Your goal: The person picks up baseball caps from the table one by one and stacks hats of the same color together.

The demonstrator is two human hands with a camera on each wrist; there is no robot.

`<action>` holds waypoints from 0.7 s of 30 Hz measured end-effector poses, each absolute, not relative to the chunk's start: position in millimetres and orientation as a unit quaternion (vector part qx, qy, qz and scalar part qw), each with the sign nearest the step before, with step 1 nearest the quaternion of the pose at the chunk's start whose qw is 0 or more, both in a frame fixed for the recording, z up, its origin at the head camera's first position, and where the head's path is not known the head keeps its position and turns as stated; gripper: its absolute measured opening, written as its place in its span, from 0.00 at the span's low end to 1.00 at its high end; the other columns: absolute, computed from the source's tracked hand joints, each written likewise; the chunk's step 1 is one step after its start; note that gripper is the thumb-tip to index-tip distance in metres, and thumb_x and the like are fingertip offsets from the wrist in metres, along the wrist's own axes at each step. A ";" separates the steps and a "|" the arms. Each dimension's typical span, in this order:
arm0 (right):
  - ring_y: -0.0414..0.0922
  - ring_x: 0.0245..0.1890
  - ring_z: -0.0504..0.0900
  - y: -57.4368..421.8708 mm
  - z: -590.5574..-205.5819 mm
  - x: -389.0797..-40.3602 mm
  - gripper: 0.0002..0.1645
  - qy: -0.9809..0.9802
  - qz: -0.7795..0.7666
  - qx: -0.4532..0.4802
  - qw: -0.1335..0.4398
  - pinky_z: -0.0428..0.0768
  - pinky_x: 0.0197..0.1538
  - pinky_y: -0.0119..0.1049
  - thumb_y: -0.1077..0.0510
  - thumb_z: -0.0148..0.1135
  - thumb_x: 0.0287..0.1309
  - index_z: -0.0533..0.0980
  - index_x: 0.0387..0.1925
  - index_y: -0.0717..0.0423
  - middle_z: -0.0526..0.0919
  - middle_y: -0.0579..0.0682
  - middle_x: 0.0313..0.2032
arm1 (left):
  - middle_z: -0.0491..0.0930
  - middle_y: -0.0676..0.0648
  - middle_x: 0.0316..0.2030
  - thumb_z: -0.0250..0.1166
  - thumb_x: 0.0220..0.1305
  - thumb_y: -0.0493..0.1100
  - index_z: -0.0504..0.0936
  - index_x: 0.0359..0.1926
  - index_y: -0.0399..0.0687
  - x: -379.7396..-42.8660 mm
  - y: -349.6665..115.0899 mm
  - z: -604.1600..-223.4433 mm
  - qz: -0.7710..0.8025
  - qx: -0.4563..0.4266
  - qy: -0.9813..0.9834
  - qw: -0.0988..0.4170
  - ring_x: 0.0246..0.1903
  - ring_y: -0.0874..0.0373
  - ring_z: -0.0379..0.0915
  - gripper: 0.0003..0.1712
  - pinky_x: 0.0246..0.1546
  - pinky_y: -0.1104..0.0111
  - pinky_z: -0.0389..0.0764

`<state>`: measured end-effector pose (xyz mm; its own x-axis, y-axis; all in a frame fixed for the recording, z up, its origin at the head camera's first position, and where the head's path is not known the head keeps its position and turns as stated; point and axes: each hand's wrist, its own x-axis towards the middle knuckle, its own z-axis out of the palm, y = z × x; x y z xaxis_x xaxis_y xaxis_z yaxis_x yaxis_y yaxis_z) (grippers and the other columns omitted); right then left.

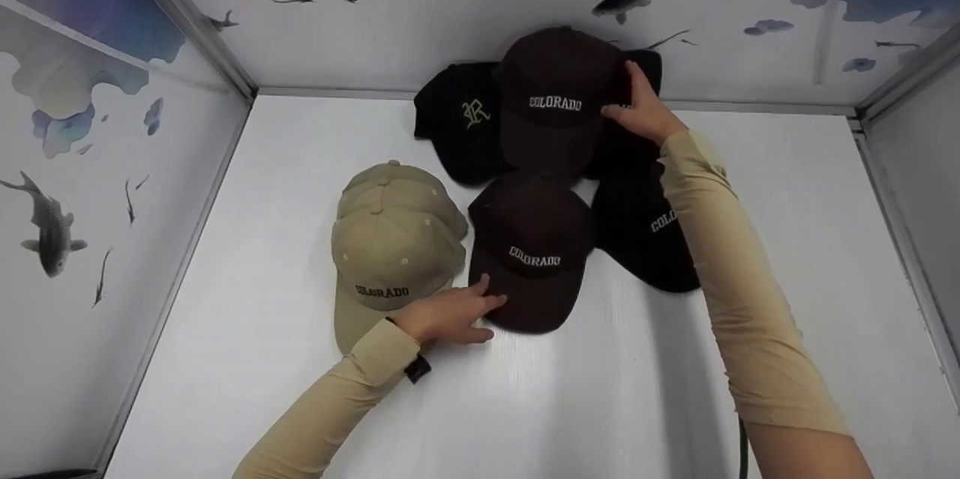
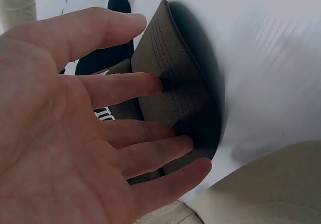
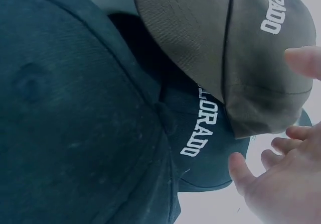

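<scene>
plausibly, the upper maroon colorado cap (image 1: 559,66) could slip or drag the black r-logo cap (image 1: 461,134) it overlaps, because the right hand (image 1: 646,112) at its side has fingers spread, pinching nothing. the left hand (image 1: 448,315), also spread, is at the brim of the lower maroon colorado cap (image 1: 531,220); a careless push might skew it. the white-floored enclosure (image 1: 262,254) holds these, two nested tan caps (image 1: 390,239) and a black colorado cap (image 1: 637,239) at right.

Right grip (image 3: 288,179) beside brown cap (image 3: 261,78) overlapping dark COLORADO cap (image 3: 215,156).
</scene>
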<state>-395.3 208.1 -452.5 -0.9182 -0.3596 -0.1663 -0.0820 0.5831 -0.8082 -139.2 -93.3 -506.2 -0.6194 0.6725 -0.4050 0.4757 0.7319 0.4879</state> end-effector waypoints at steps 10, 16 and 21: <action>0.47 0.71 0.22 211.6 -460.2 -402.5 0.59 0.872 -0.444 -0.109 0.175 0.29 0.69 0.38 0.51 0.58 0.63 0.25 0.74 0.55 0.23 0.56 0.73 | 0.53 0.22 0.66 0.62 0.66 0.46 0.68 0.68 0.39 -140.8 -93.1 -505.8 0.174 0.313 0.883 0.303 0.53 0.41 0.73 0.32 0.55 0.58 0.71; 0.45 0.70 0.17 205.7 -463.3 -404.7 0.61 0.868 -0.453 -0.117 0.166 0.27 0.68 0.38 0.49 0.59 0.61 0.24 0.74 0.52 0.20 0.54 0.73 | 0.54 0.21 0.65 0.62 0.65 0.45 0.68 0.67 0.37 -139.3 -95.2 -504.8 0.175 0.320 0.882 0.298 0.47 0.44 0.77 0.33 0.51 0.60 0.74; 0.49 0.73 0.28 205.8 -468.4 -406.7 0.60 0.862 -0.476 -0.101 0.143 0.35 0.70 0.41 0.47 0.59 0.61 0.27 0.75 0.51 0.33 0.59 0.75 | 0.53 0.22 0.66 0.62 0.66 0.46 0.67 0.68 0.38 -139.3 -95.2 -505.2 0.175 0.314 0.883 0.302 0.45 0.45 0.77 0.33 0.51 0.60 0.74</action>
